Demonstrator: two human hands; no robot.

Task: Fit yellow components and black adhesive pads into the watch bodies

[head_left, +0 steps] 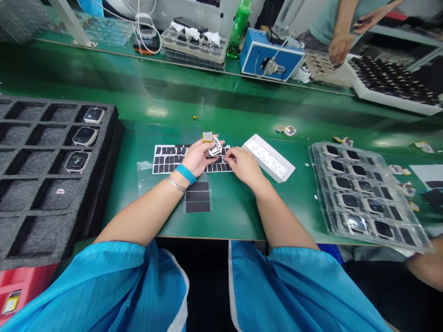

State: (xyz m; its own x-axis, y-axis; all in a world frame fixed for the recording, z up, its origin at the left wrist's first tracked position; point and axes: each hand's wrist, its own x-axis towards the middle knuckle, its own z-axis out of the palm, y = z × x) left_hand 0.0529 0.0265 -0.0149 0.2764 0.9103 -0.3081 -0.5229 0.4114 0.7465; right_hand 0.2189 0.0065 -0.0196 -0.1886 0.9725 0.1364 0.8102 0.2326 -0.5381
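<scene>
A watch case (215,147) is pinched in the left hand (198,157) over the sheet of black pads (169,159). The right hand (244,166) is curled beside it; its hold cannot be told. The case is judged light and rigid, best gripped by its edges.

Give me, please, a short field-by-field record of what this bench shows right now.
Left hand: the left hand holds a small watch case over the sheet
Right hand: the right hand has its fingertips at the pad sheet; grip unclear
Beside hands: white box, open, right of the sheet
Left side: foam tray with three watches
Right side: clear tray of watch parts
Far side: a co-worker's hand over a beige tray
</scene>
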